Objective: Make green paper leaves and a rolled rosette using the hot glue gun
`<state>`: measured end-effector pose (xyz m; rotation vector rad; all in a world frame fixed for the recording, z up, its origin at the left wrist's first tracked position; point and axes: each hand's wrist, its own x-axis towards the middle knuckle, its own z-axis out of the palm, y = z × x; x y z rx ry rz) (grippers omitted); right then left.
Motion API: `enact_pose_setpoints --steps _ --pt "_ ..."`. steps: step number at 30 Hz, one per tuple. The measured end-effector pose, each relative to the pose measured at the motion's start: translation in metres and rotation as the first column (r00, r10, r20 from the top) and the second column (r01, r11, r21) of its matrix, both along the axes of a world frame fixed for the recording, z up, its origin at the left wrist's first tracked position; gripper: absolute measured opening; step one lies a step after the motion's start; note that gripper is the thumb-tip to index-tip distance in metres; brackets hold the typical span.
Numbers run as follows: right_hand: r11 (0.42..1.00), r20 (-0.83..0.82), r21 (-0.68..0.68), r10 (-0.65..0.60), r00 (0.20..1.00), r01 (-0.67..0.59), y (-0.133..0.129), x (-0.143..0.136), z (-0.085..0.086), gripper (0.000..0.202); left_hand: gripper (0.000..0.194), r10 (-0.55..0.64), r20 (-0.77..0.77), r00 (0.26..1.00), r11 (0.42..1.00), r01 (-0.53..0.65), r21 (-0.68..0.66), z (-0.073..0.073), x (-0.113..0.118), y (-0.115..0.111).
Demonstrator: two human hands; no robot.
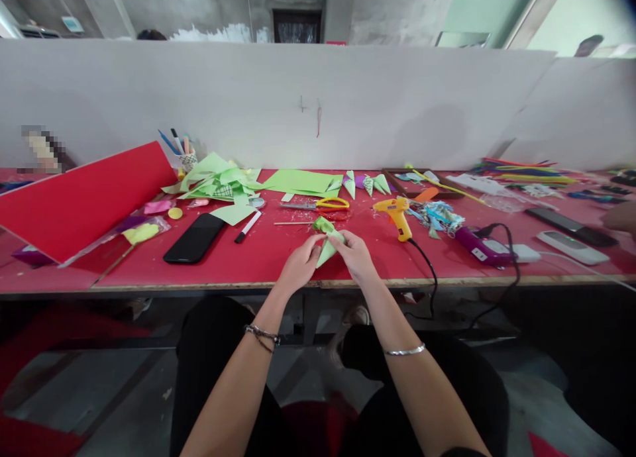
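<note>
A small light-green paper cone (326,250) points downward near the table's front edge, with a brighter green crumpled piece (324,224) at its top. My left hand (302,261) pinches the cone's left side. On its right side, the fingers of my right hand (356,255) are closed on the same paper. Just beyond lie a thin wooden stick (293,223) and yellow-handled scissors (318,205). Several similar green paper cones (368,185) stand in a row farther back.
To the right are a yellow hot glue gun (395,216) with a black cord and a purple power strip (484,246). A black phone (195,238), a marker (248,226), green paper scraps (221,179) and a large red board (89,199) occupy the left. A white partition (238,106) rises behind.
</note>
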<state>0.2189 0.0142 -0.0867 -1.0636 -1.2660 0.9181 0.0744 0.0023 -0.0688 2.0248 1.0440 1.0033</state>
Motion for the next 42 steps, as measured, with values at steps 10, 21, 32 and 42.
enact_pose_setpoints --steps 10,21,32,42 --pt "0.997 0.045 0.02 -0.073 0.996 0.072 -0.0034 -0.0003 0.0027 0.022 0.048 -0.101 0.086 0.991 0.973 0.117 -0.201 0.0008 -0.0012 -0.0003" --pt "1.0 -0.104 -0.012 -0.027 0.994 0.026 -0.0013 -0.0005 0.001 0.027 0.038 0.03 0.06 0.998 0.999 -0.028 -0.031 -0.0037 -0.0024 0.0048" --pt "0.999 -0.161 -0.033 -0.013 0.987 0.008 -0.0019 0.0003 0.0004 0.023 0.04 0.01 0.307 0.952 0.973 0.061 -0.222 0.0036 -0.0041 0.0004" --pt "0.998 -0.169 0.052 0.027 0.985 -0.018 -0.006 0.0013 0.004 0.005 0.035 0.001 0.349 0.937 0.958 0.099 -0.27 -0.0004 -0.0043 0.0057"
